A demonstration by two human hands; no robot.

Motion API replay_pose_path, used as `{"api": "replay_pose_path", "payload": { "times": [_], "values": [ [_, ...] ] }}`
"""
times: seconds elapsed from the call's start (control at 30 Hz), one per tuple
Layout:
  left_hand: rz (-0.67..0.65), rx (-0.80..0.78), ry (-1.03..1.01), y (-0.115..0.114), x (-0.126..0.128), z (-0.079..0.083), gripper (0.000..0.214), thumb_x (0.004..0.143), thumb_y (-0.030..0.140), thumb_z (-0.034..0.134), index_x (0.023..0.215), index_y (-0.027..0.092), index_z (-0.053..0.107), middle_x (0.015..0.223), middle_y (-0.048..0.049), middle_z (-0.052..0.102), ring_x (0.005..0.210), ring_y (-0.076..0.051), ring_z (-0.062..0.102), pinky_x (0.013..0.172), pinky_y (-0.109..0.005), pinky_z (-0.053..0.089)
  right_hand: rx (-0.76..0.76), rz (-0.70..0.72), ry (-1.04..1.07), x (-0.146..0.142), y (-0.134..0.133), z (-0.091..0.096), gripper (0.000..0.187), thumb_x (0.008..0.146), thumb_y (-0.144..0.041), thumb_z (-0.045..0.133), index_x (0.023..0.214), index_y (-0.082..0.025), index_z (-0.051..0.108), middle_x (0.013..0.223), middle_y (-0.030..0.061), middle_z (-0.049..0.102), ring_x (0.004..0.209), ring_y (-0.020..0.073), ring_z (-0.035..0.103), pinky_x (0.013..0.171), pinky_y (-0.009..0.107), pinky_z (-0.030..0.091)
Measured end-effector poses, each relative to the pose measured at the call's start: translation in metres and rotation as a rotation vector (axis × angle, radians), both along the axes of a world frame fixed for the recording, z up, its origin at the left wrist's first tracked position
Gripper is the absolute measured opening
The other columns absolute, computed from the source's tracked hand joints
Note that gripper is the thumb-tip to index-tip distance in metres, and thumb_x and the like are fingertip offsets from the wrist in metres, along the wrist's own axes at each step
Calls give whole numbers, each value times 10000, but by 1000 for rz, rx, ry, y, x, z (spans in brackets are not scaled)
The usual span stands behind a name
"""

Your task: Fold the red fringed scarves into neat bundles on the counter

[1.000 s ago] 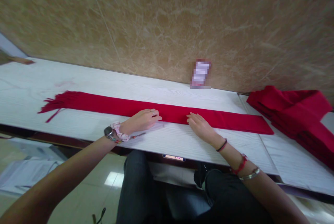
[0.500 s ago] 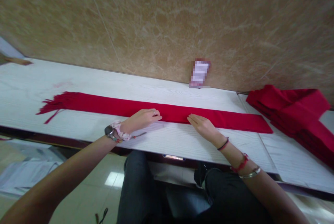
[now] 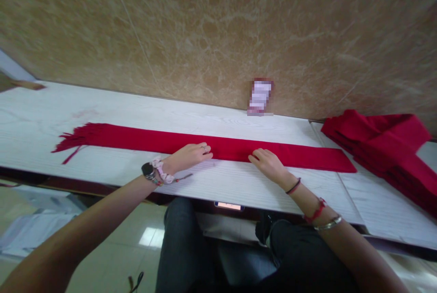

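A long red scarf [image 3: 143,139] lies stretched flat along a white table [image 3: 239,184], with tassels at its left end. My left hand [image 3: 191,155] rests on the scarf's near edge around the middle, fingers stretched flat. Just to its right, my right hand [image 3: 268,163] lies on the same near edge with fingers out. Neither hand grips the cloth.
A pile of folded red scarves [image 3: 385,149] sits at the table's right end. A small blurred card [image 3: 261,97] leans against the marbled brown wall. A phone [image 3: 228,205] lies on a ledge under the table's front edge, above my knees.
The hands have barely shifted; the right hand slid slightly right along the scarf's edge. The view has moved a little.
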State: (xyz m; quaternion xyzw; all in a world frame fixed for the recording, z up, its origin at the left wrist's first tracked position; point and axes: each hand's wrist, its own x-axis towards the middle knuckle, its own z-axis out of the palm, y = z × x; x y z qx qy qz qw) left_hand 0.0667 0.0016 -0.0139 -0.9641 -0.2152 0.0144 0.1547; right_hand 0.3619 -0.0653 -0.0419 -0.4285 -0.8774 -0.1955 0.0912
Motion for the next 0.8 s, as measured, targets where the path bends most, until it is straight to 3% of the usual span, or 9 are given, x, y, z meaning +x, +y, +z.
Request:
{"api": "replay_pose_path", "payload": {
  "times": [0.27,0.4,0.53,0.67,0.8],
  "values": [
    [48,-136,-9,3,-1,-5,471,855,40,394,1278,237,466,1157,-66,532,1008,-163,531,780,-239,445,-15,66,49,6,2,-7,234,896,-98,414,966,-132,635,990,105,638,929,192,578,827,339,472],
    [65,-89,52,-2,4,-4,585,829,-5,379,1337,284,384,1305,-48,466,1047,-180,514,810,-275,445,-20,129,66,11,1,-10,260,885,-76,420,1047,-117,618,1112,123,632,1055,206,573,901,370,478],
    [118,-17,70,-9,12,0,600,820,-26,369,1349,259,368,1408,-48,380,1048,-193,519,823,-319,443,-19,156,56,12,2,-9,338,871,-44,422,1177,-93,557,1227,147,575,1171,242,502,945,414,459],
    [133,53,62,-10,13,-1,527,848,-1,352,1331,203,405,1425,-45,364,1057,-211,502,821,-343,434,-10,190,71,14,5,-9,365,887,-52,395,1224,-98,525,1260,126,552,1235,245,429,1005,456,399],
    [87,35,83,-9,6,-8,549,847,-1,366,1346,228,383,1416,-20,382,1025,-198,508,793,-320,428,-94,222,53,17,6,-12,376,886,-43,392,1230,-114,527,1250,112,561,1221,221,446,982,407,436]
  ]
}}
